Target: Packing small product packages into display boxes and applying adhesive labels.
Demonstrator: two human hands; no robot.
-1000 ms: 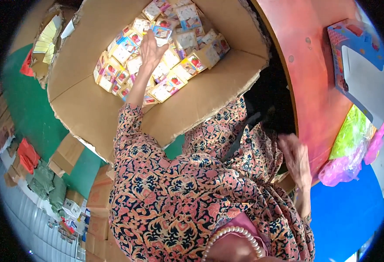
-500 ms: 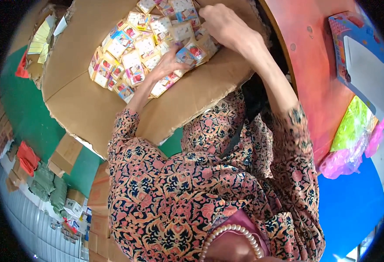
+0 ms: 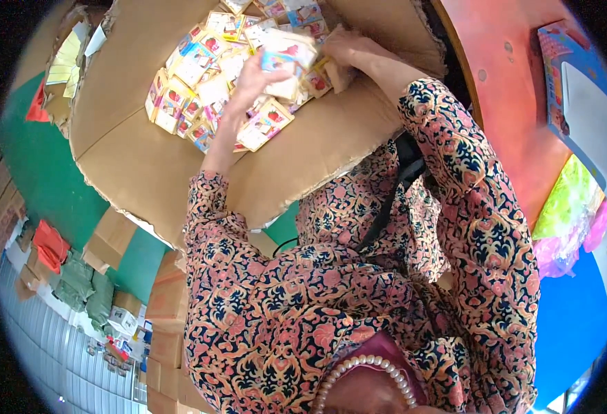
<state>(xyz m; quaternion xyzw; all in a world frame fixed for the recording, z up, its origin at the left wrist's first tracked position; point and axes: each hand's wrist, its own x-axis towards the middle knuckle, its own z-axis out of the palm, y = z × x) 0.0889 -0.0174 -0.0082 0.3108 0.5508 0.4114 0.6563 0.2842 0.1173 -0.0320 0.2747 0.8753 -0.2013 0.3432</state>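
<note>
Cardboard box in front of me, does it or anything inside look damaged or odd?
Yes. The cardboard box has a ragged, frayed rim along its near side, looking torn or roughly cut. Inside, the small strawberry-print packs lie at mixed angles in an uneven heap, not neat rows.

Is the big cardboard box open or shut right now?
Open: the box shows its inside, with packs heaped in it and the left hand and right hand both reaching in.

Green floor (image 3: 48,172) on the left, ridged grey wall (image 3: 41,345) beyond, reddish tabletop (image 3: 507,103) right
</note>
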